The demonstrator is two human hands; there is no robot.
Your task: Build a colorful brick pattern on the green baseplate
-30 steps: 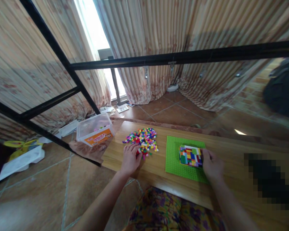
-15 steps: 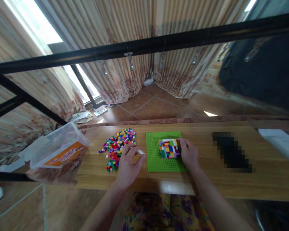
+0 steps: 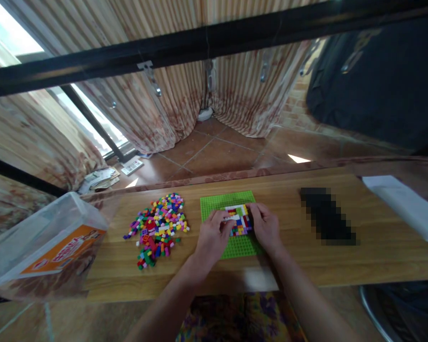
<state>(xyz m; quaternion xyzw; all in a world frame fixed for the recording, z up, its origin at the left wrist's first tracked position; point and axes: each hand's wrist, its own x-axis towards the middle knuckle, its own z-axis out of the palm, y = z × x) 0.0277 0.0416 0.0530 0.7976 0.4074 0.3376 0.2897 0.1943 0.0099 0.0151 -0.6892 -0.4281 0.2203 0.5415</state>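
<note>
My left hand [image 3: 214, 231] is over the left part of a multicoloured brick build [image 3: 240, 229], pinching a white toy brick [image 3: 231, 218] between thumb and fingers. The build is a roughly square block of bricks on a green baseplate [image 3: 243, 249]. At its right edge rests my right hand [image 3: 266, 225], fingers bent and closed against the build's side. Part of the build is hidden behind my left fingers. A loose pile of small coloured bricks [image 3: 164, 218] lies on the table to the left of the baseplate.
A clear plastic box [image 3: 82, 211] with an orange label stands at the table's left end. On the wooden table [image 3: 292, 266], a blurred-out dark object [image 3: 328, 216] lies right of the baseplate, with a white object [image 3: 403, 202] beyond. A black bar [image 3: 185, 45] crosses above.
My left hand has carried the white brick rightward from beside the pile to over the build. My right hand stays at the build's right side. The camera view has shifted.
</note>
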